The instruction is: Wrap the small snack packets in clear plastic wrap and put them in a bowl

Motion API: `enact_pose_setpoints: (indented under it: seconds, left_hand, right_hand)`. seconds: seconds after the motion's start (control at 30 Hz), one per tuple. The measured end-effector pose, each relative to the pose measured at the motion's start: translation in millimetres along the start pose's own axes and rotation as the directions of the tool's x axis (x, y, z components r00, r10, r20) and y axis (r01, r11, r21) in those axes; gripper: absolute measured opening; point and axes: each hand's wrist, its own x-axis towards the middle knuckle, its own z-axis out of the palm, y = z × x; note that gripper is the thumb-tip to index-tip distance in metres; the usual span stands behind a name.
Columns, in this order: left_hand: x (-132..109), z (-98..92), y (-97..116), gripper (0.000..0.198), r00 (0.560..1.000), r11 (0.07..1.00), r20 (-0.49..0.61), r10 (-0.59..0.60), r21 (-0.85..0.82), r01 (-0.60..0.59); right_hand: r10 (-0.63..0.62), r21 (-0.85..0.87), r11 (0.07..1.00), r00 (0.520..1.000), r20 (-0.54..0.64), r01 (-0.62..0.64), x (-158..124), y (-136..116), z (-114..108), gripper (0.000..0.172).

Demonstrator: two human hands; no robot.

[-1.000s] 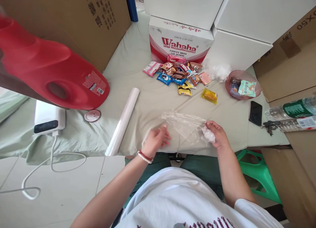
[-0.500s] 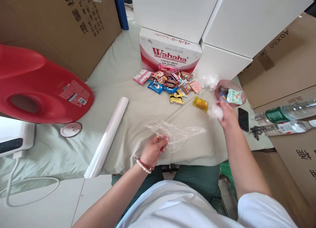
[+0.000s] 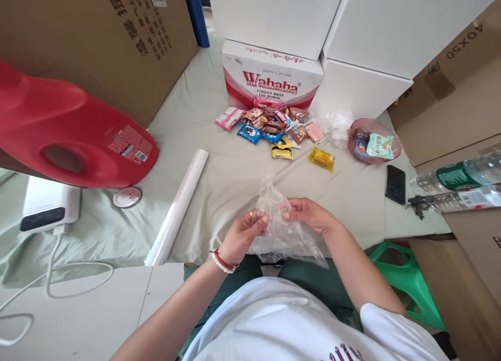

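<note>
Nearest my body, I'm pinching a clear plastic bag point(image 3: 287, 243) with my left hand point(image 3: 242, 236) and right hand point(image 3: 313, 215), thumbs nearly meeting fingertips on both; gripping from two sides is probably steadying the limp film, whose lower part is hanging at the table edge. From the bag, a white roll point(image 3: 178, 207) is lying toward ten o'clock, presumably out of my arms' way. Farther out, a yellow packet point(image 3: 322, 159) is lying alone at one o'clock. The pink bowl point(image 3: 397, 148), between one and two, is holding packets, its wall likely containing them. At twelve, a snack heap point(image 3: 274, 126) is sitting before the Wahaha box point(image 3: 274, 82), which is possibly serving as a backstop.
</note>
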Motion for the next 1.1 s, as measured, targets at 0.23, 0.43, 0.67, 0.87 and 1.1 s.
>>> enact_pose_setpoints:
  seconds: [0.23, 0.43, 0.67, 0.87, 1.1]
  left_hand:
    - [24, -19.6, 13, 0.049, 0.952, 0.99, -0.274, 0.138, 0.039, -0.133]
    - [-7, -23.9, 65, 0.022, 0.722, 0.692, -0.176, 0.669, 0.502, -0.519]
    - [-7, -1.5, 51, 0.012, 0.713, 0.319, 0.518, 0.472, 0.654, -0.686]
    - [17, -44.8, 30, 0.03, 0.546, -0.225, 0.832, 0.097, 0.553, -0.803]
    - [7, -52.7, 7, 0.028, 0.746, -0.013, 0.613, 0.26, 0.775, -0.632]
  right_hand:
    - [-0.049, 0.102, 0.991, 0.95, -0.308, 0.084, -2, -22, -37, 0.04]
    - [-0.32, -0.016, 0.938, 0.849, -0.421, 0.346, -7, -59, -39, 0.037]
    - [-0.278, 0.0, 0.951, 0.849, -0.45, 0.311, -7, -31, -34, 0.04]
    - [-0.277, -0.101, 0.952, 0.677, -0.682, 0.287, -28, -6, -54, 0.045]
    - [-0.772, -0.854, 0.499, 0.522, -0.362, 0.145, -40, -11, 3, 0.026]
